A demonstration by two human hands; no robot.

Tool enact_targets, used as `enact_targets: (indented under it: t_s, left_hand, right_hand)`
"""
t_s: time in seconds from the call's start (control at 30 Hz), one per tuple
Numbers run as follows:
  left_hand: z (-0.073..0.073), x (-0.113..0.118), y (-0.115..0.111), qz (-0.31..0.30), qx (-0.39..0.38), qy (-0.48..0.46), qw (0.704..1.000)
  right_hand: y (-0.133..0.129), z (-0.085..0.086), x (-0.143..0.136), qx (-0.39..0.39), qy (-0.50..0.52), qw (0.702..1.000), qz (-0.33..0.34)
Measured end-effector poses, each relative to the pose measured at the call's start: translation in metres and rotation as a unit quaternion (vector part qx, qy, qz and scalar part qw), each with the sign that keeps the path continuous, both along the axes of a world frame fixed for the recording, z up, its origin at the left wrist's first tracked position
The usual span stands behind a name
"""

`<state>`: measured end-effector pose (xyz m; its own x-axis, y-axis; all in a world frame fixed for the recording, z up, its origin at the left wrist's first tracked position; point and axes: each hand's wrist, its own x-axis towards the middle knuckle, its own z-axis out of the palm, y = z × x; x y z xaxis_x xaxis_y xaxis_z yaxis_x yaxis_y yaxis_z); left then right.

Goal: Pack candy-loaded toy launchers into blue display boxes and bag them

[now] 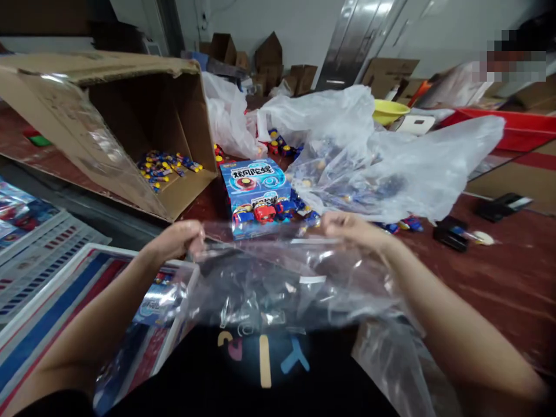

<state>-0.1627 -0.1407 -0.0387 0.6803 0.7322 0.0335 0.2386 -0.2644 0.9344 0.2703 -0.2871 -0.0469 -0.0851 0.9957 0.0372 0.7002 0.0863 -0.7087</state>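
Observation:
Stretched between my two hands is a clear plastic bag (pixel 278 284), held by its upper edge in front of my chest. My left hand (pixel 182 238) pinches one corner, and my right hand (pixel 347 227) grips the other side of the edge. Just beyond the bag stands a blue display box (pixel 256 182) with printed characters and red and blue toys showing in its front. Right of the box, a large translucent bag (pixel 373 168) lies over many small blue toys.
At the left a cardboard carton (pixel 191 191) lies on its side with small toys inside. A striped tray (pixel 56 324) is at lower left. A yellow bowl (pixel 388 110), red bin (pixel 508 128) and black object (pixel 452 233) are on the right. Another person stands at upper right.

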Motion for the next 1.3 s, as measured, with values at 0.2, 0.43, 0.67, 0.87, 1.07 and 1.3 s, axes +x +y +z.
enact_targets:
  t_s: [0.2, 0.43, 0.67, 0.87, 1.07, 1.3]
  left_hand:
    - [-0.088, -0.008, 0.009, 0.015, -0.097, 0.140, 0.985]
    - [-0.106, 0.060, 0.026, 0.034, -0.056, 0.137, 0.988]
    - [-0.110, 0.008, 0.002, -0.002, -0.029, 0.164, 0.986]
    - [-0.122, -0.034, -0.011, -0.134, 0.087, 0.194, 0.968]
    - [-0.138, -0.041, 0.004, -0.219, 0.227, 0.233, 0.920]
    - [-0.072, -0.048, 0.011, -0.249, 0.221, 0.166, 0.928]
  right_hand:
    - [-0.005, -0.110, -0.046, -0.072, 0.002, 0.992, -0.105]
    - [0.052, -0.118, -0.047, -0.084, 0.030, 0.976, -0.199]
    - [-0.046, -0.117, -0.088, -0.124, 0.093, 0.983, -0.096]
    - [-0.130, -0.104, -0.081, -0.056, -0.130, 0.990, -0.022]
    - [-0.115, -0.097, -0.077, -0.002, -0.312, 0.944, 0.109]
    - [-0.091, -0.040, -0.039, -0.019, -0.142, 0.976, 0.164]
